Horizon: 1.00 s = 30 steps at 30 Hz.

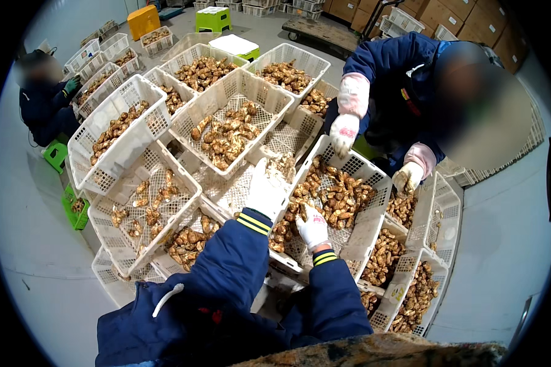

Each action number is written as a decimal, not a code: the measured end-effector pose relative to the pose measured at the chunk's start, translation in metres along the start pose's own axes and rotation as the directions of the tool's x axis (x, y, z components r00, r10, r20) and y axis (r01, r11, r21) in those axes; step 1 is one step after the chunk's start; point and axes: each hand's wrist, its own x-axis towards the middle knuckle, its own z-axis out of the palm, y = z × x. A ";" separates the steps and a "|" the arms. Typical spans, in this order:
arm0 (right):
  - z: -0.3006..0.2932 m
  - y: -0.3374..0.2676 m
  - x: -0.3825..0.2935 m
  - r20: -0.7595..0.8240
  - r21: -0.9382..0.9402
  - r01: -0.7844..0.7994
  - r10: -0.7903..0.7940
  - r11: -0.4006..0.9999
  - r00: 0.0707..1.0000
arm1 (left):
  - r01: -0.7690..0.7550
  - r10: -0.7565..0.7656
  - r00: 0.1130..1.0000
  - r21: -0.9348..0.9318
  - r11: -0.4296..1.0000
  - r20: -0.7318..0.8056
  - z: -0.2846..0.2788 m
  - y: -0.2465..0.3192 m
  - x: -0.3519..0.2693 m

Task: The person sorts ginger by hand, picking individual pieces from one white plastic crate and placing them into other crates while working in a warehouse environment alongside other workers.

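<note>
My left hand point(265, 190), in a white glove, is raised at the left edge of the nearest white plastic crate point(365, 229); brown-and-white mushrooms point(281, 166) show at its fingers, and whether it grips them cannot be told. My right hand point(313, 225), gloved as well, reaches into that crate, its fingertips touching brown mushrooms point(298, 206) at the left of the pile. More mushrooms point(346, 197) lie heaped in the crate's middle. Behind my left hand, another crate point(275, 110) holds a smaller heap of mushrooms point(229, 137).
Across the crate a co-worker's gloved hand point(344, 133) rests at its rim; the other point(407, 176) holds a mushroom over a crate at right. Stacked crates point(193, 190) stand at left. Another person sits far left. A flat trolley point(323, 34) and green stool point(213, 19) stand behind.
</note>
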 end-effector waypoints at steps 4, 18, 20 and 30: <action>0.031 -0.016 0.036 -0.123 -0.178 0.105 -0.128 0.978 0.984 | -0.001 -0.002 0.989 0.020 1.000 0.148 -0.026 0.008 0.015; -0.048 0.058 0.031 0.223 0.974 -0.192 0.332 -0.124 0.916 | 0.071 -0.012 0.983 -0.315 0.946 0.185 0.004 0.037 0.001; -0.023 0.096 0.038 0.209 0.929 -0.297 0.347 0.222 0.914 | 0.077 -0.035 0.989 -0.302 0.950 0.141 0.017 0.032 -0.004; 0.037 0.063 0.068 0.147 -0.033 -0.231 0.233 0.972 0.961 | 0.042 -0.006 0.991 -0.260 0.965 0.137 0.008 0.034 0.003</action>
